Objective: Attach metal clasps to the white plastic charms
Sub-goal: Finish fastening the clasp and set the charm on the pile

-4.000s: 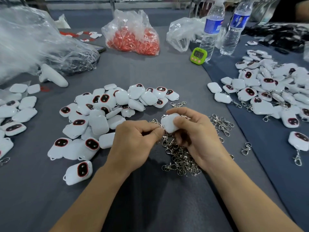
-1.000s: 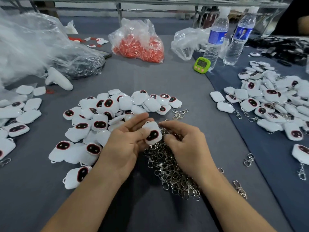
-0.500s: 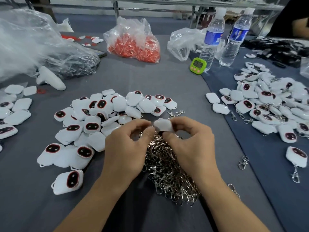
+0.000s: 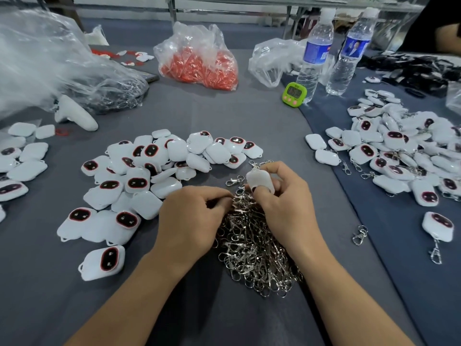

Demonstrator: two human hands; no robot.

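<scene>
Your right hand (image 4: 282,196) has a charm (image 4: 259,181) pinched between thumb and fingers, lifted just above the far end of the clasp pile (image 4: 252,245). The charm's plain back faces you, and its long axis tilts up and away to the left. A clasp (image 4: 258,164) shows at its far upper end, so the attaching loop probably lies there, though the join itself is too small to make out.

Your left hand (image 4: 192,221) sits lower and nearer you, knuckles up, fingertips closed down on the near-left edge of the pile, just beside and below the charm. That grip looks clenched on clasps, but which one you cannot tell.

So the charm lies up and to the right of your left fingertips. If that clasp is on, the finished charms (image 4: 389,156) on your right are closest to your right hand; the bare charms (image 4: 159,168) are nearer your left.
</scene>
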